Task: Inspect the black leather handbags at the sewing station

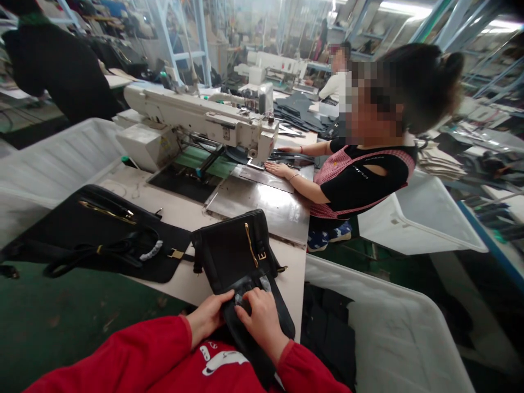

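A black bag with a gold zipper and a small gold buckle lies on the front corner of the pale table, its lower part reaching toward my lap. My left hand grips the bag's near left edge, thumb on top. Curled fingers of my right hand press onto a part of the bag covered in clear plastic wrap. What exactly lies under those fingers is partly hidden. To the left rests a second black bag, with a gold zipper, a strap and a wrapped handle.
A large sewing machine stands beyond the bags. A co-worker in a checked apron has both hands on its metal plate. White bins stand at left and right; the near right one holds black pieces.
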Tool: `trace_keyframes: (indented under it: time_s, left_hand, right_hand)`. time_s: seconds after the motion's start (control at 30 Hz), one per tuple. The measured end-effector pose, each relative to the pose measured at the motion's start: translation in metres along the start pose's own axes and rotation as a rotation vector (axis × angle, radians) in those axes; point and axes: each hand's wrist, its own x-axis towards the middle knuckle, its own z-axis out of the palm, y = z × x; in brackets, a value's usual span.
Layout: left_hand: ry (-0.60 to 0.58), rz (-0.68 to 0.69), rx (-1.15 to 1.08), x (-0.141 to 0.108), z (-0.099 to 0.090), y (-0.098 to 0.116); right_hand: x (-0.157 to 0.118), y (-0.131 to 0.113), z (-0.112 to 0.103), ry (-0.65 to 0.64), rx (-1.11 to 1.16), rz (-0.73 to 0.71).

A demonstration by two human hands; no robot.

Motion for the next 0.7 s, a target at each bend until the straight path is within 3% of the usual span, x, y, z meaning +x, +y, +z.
trace_keyframes:
  time_s: [0.17,0.4,0.53,0.7]
  left_hand:
    - [0.007,0.000,-0.025,-0.001,-0.002,0.000]
    - [0.008,0.046,-0.019,-0.005,0.001,-0.002]
    - [0.038,0.079,0.022,-0.006,0.002,-0.005]
    - [-0.007,0.099,0.045,0.000,-0.003,-0.009]
  right_hand:
    - [0.000,-0.002,0.014,-0.028,-0.045,0.058]
    - [0.005,-0.010,0.016,-0.061,-0.018,0.188]
    - [0.008,-0.012,0.025,-0.044,-0.005,0.191]
    - [0.011,-0.014,0.035,-0.039,-0.045,0.195]
